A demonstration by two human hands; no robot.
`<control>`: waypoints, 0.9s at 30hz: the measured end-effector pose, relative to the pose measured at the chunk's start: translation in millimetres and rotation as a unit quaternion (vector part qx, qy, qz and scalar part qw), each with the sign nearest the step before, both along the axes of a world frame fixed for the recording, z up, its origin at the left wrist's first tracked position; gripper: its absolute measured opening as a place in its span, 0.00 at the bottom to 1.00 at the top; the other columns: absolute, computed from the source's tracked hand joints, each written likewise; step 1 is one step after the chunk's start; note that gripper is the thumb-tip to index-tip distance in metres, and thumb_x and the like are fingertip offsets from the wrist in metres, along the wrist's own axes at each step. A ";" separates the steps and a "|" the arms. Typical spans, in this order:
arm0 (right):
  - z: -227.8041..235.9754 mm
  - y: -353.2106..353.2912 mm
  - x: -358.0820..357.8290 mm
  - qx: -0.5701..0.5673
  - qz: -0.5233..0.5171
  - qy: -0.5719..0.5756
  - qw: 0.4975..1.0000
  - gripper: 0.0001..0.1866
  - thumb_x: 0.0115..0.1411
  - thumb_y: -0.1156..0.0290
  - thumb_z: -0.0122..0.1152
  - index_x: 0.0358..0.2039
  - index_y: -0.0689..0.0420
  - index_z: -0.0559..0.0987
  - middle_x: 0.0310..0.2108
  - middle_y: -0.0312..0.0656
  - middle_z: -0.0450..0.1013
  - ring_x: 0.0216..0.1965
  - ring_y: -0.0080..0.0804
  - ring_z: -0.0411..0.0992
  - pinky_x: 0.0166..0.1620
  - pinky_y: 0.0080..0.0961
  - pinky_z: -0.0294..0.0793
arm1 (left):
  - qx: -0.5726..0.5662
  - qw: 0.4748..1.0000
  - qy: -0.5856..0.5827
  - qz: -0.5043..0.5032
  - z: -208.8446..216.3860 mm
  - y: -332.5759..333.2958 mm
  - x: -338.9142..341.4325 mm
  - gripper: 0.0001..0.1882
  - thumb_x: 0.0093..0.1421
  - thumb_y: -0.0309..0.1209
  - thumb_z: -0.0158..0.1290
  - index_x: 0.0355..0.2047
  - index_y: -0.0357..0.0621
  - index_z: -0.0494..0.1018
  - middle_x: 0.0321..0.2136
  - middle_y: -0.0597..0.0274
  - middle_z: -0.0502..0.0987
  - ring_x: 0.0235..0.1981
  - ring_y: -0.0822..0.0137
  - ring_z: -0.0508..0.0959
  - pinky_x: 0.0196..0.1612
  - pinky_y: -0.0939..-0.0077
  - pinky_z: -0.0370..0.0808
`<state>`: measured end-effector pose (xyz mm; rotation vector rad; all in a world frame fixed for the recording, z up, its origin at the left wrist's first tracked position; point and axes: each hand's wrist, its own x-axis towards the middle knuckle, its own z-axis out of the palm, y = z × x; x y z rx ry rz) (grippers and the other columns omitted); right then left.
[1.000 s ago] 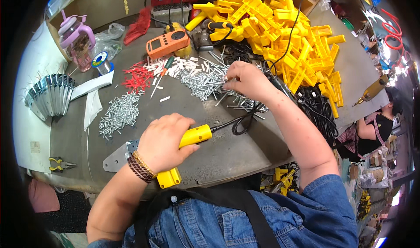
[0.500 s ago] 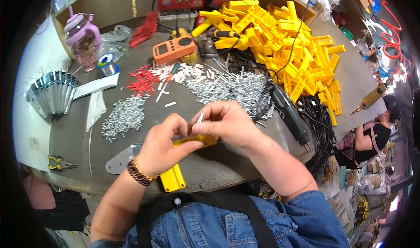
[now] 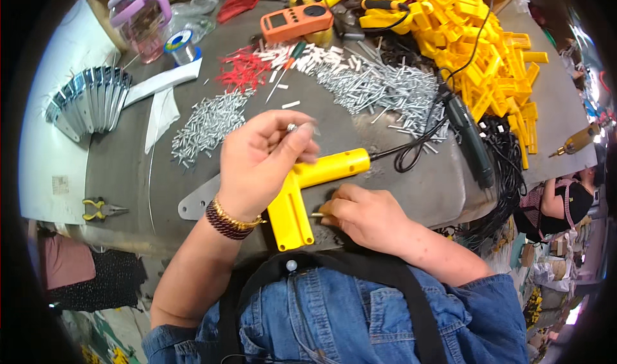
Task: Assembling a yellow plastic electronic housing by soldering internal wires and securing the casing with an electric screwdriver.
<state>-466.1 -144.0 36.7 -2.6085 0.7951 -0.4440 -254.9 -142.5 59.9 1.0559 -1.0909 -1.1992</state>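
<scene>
A yellow T-shaped plastic housing (image 3: 292,219) lies on the bench in front of me, with a black cable (image 3: 392,149) leaving its right end. Over its left part, my left hand (image 3: 260,158) is closed, pinching small silver metal pieces (image 3: 292,127) that look like screws. My right hand (image 3: 366,216) rests low, just right of the housing's stem. Its fingers are curled round a thin brass-coloured piece (image 3: 317,215), mostly hidden. A grey metal plate with holes (image 3: 193,203) sticks out left of the housing, partly behind my left wrist.
Short silver screws (image 3: 209,126), longer screws (image 3: 385,91), red pieces (image 3: 243,70) and white tubes (image 3: 308,57) lie in piles beyond my hands. Yellow housings (image 3: 463,49) are heaped far right, near a dark electric screwdriver (image 3: 469,142). Pliers (image 3: 101,209) lie left; an orange meter (image 3: 295,22) stands behind.
My right hand has moved away from my left, down and to the right beside the housing. The left hand has lifted off the housing, uncovering more of it. The whole view has shifted.
</scene>
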 end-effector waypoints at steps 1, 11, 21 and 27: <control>-1.3 -0.3 2.2 0.006 0.005 -0.001 1.000 0.07 0.54 0.65 0.64 0.32 0.52 0.79 0.31 0.36 0.73 0.28 0.36 0.75 0.29 0.32 0.76 | 0.043 0.997 -0.059 -0.012 2.9 -0.2 4.3 0.06 0.62 0.26 0.56 0.38 0.37 0.75 0.30 0.60 0.79 0.30 0.72 0.79 0.32 0.80 0.75; 29.8 -19.8 31.8 -0.138 0.042 -0.022 0.989 0.04 0.49 0.70 0.64 0.28 0.49 0.80 0.24 0.32 0.68 0.24 0.29 0.72 0.25 0.26 0.73 | -0.203 0.887 -0.397 0.120 -18.1 1.0 -5.0 0.03 0.58 0.28 0.55 0.30 0.44 0.73 0.27 0.57 0.73 0.29 0.52 0.76 0.31 0.63 0.73; 34.5 -30.6 35.6 -0.118 0.046 -0.097 0.987 0.08 0.47 0.80 0.68 0.29 0.55 0.80 0.29 0.39 0.75 0.29 0.36 0.76 0.32 0.27 0.76 | -0.135 0.950 -0.271 0.068 -25.5 -2.4 3.3 0.04 0.58 0.34 0.56 0.30 0.52 0.78 0.27 0.60 0.80 0.30 0.56 0.80 0.35 0.62 0.72; 68.0 -126.4 105.4 0.225 -0.034 -0.053 0.972 0.10 0.57 0.74 0.63 0.39 0.63 0.80 0.30 0.37 0.78 0.33 0.21 0.75 0.38 0.21 0.75 | -0.166 0.873 -0.449 0.086 -25.4 0.7 -1.8 0.07 0.58 0.38 0.56 0.31 0.51 0.76 0.23 0.62 0.76 0.31 0.60 0.78 0.40 0.64 0.67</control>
